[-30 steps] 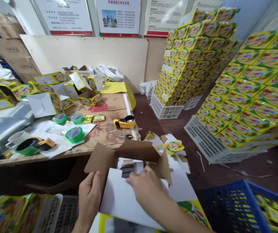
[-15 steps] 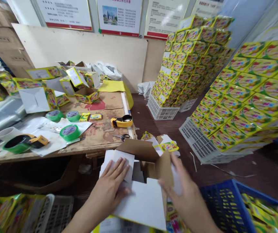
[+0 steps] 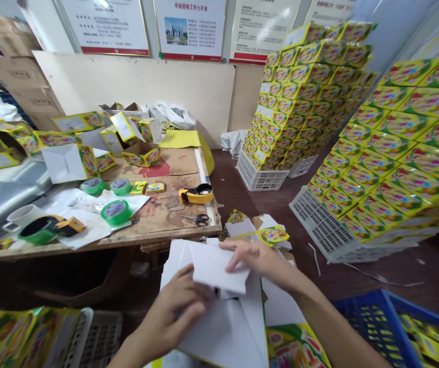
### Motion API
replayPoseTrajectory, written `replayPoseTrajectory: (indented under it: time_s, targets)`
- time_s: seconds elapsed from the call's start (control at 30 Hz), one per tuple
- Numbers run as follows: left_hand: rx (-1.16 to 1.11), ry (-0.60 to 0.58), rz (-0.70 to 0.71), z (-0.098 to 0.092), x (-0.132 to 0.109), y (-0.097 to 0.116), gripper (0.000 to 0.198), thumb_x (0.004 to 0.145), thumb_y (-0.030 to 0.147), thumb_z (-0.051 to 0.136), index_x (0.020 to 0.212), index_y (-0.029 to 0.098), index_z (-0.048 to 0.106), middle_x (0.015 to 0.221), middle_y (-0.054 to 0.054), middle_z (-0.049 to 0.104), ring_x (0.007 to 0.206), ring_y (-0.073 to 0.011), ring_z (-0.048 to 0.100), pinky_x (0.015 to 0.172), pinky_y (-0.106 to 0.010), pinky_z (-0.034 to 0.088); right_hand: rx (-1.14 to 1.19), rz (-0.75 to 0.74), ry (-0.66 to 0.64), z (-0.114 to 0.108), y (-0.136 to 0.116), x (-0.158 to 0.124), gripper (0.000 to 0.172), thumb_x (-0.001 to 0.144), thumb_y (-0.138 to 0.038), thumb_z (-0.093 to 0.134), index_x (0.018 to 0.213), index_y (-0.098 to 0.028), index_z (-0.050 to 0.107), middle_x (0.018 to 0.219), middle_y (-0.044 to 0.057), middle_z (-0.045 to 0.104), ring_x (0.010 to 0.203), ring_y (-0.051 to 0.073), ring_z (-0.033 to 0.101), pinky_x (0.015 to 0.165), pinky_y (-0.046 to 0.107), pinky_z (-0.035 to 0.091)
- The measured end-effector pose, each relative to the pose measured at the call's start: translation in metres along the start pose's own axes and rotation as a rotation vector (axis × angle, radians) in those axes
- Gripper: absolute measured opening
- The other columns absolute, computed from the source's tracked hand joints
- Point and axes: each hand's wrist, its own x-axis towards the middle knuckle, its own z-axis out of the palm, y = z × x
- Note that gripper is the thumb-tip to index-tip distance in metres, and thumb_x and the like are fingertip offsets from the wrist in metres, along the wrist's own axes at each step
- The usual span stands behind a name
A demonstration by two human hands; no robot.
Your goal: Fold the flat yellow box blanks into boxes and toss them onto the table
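In front of me sits a carton (image 3: 223,327), its white bottom or top flaps folded over the opening. My left hand (image 3: 173,312) is on its left side, fingers bent and tucked at the edge of a raised white flap (image 3: 217,271). From the right my right hand (image 3: 252,258) reaches across and grips that same flap near its far edge. A narrow dark gap shows below the flap. Part of the carton's far side is hidden behind my hands. A printed yellow-green panel (image 3: 294,345) shows at the lower right.
A worktable (image 3: 181,174) ahead carries a yellow tape dispenser (image 3: 196,193), scissors (image 3: 198,220), green tape rolls (image 3: 115,212) and several cartons. Stacked yellow packs (image 3: 304,97) stand at right. A blue crate (image 3: 376,317) is at lower right, a white basket (image 3: 100,332) at lower left.
The carton's brown-lined flaps, standing up before, are now folded inward. My right hand has moved left from the carton's right side onto the white flap; the left fingers have bent.
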Motion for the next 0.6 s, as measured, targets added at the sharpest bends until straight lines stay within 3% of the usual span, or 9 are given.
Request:
replayPoseTrajectory:
  time_s: [0.07, 0.1, 0.17, 0.23, 0.3, 0.37, 0.47, 0.53, 0.6]
  targets:
    - [-0.174, 0.362, -0.183, 0.002, -0.009, -0.011, 0.039, 0.092, 0.039, 0.040, 0.068, 0.021, 0.064, 0.080, -0.005, 0.068, 0.087, -0.0212, 0.061, 0.092, -0.036, 0.044, -0.291, 0.040, 0.012, 0.015, 0.007, 0.002, 0.033, 0.070, -0.049, 0.071, 0.082, -0.020, 0.063, 0.110, 0.006, 0.062, 0.106, 0.026, 0.053, 0.092, 0.044, 0.040]
    - [-0.215, 0.515, -0.296, 0.004, -0.012, -0.017, 0.036, 0.090, 0.041, 0.043, 0.069, 0.020, 0.063, 0.080, -0.005, 0.066, 0.085, -0.0210, 0.060, 0.087, -0.033, 0.045, -0.437, 0.062, 0.082, 0.025, 0.010, 0.002, 0.038, 0.063, -0.041, 0.079, 0.088, -0.019, 0.060, 0.107, 0.006, 0.061, 0.103, 0.026, 0.053, 0.090, 0.044, 0.040]
    - [-0.291, 0.630, -0.510, 0.010, -0.014, -0.027, 0.030, 0.084, 0.047, 0.053, 0.086, 0.020, 0.065, 0.093, -0.005, 0.066, 0.092, -0.0231, 0.059, 0.087, -0.033, 0.044, -0.638, 0.099, 0.190, 0.041, 0.015, -0.001, 0.047, 0.061, -0.029, 0.082, 0.097, -0.017, 0.055, 0.101, 0.006, 0.060, 0.096, 0.026, 0.052, 0.086, 0.043, 0.039]
    - [-0.505, 0.559, -0.689, 0.016, -0.011, -0.032, 0.042, 0.079, 0.052, 0.057, 0.105, 0.020, 0.063, 0.105, -0.006, 0.067, 0.097, -0.0251, 0.060, 0.087, -0.034, 0.046, -0.671, 0.082, 0.210, 0.048, 0.018, -0.004, 0.045, 0.064, -0.028, 0.080, 0.099, -0.017, 0.054, 0.101, 0.007, 0.060, 0.097, 0.027, 0.051, 0.087, 0.045, 0.037]
    - [-0.798, 0.469, -0.795, 0.021, -0.007, -0.029, 0.051, 0.079, 0.053, 0.056, 0.118, 0.020, 0.059, 0.112, -0.007, 0.066, 0.097, -0.0260, 0.063, 0.082, -0.034, 0.049, -0.530, 0.029, 0.213, 0.047, 0.020, -0.007, 0.037, 0.071, -0.031, 0.075, 0.100, -0.020, 0.055, 0.108, 0.007, 0.060, 0.105, 0.028, 0.050, 0.093, 0.047, 0.034]
    - [-0.999, 0.433, -0.809, 0.025, -0.005, -0.020, 0.055, 0.079, 0.050, 0.056, 0.126, 0.021, 0.053, 0.114, -0.008, 0.066, 0.095, -0.0261, 0.065, 0.077, -0.034, 0.052, -0.306, -0.015, 0.269, 0.041, 0.021, -0.011, 0.030, 0.078, -0.034, 0.067, 0.103, -0.023, 0.055, 0.120, 0.006, 0.056, 0.116, 0.025, 0.047, 0.099, 0.046, 0.031]
    - [-1.047, 0.393, -0.791, 0.023, -0.004, -0.007, 0.062, 0.076, 0.044, 0.063, 0.132, 0.026, 0.045, 0.117, -0.007, 0.064, 0.092, -0.0262, 0.067, 0.072, -0.034, 0.054, 0.007, -0.042, 0.442, 0.032, 0.025, -0.020, 0.029, 0.083, -0.034, 0.061, 0.109, -0.025, 0.055, 0.127, 0.006, 0.052, 0.123, 0.022, 0.043, 0.105, 0.044, 0.030]
    - [-1.008, 0.311, -0.787, 0.008, 0.007, -0.003, 0.068, 0.068, 0.038, 0.070, 0.129, 0.025, 0.044, 0.119, -0.009, 0.062, 0.091, -0.0280, 0.067, 0.069, -0.035, 0.055, 0.233, -0.076, 0.601, 0.026, 0.025, -0.027, 0.027, 0.084, -0.034, 0.059, 0.108, -0.023, 0.055, 0.126, 0.008, 0.052, 0.123, 0.023, 0.044, 0.106, 0.044, 0.030]
    - [-0.902, 0.354, -0.676, -0.026, 0.034, -0.004, 0.072, 0.061, 0.034, 0.076, 0.124, 0.020, 0.044, 0.121, -0.012, 0.060, 0.093, -0.0302, 0.066, 0.070, -0.037, 0.056, 0.414, -0.107, 0.797, 0.024, 0.023, -0.032, 0.023, 0.086, -0.034, 0.056, 0.106, -0.022, 0.055, 0.123, 0.009, 0.054, 0.120, 0.024, 0.047, 0.104, 0.044, 0.033]
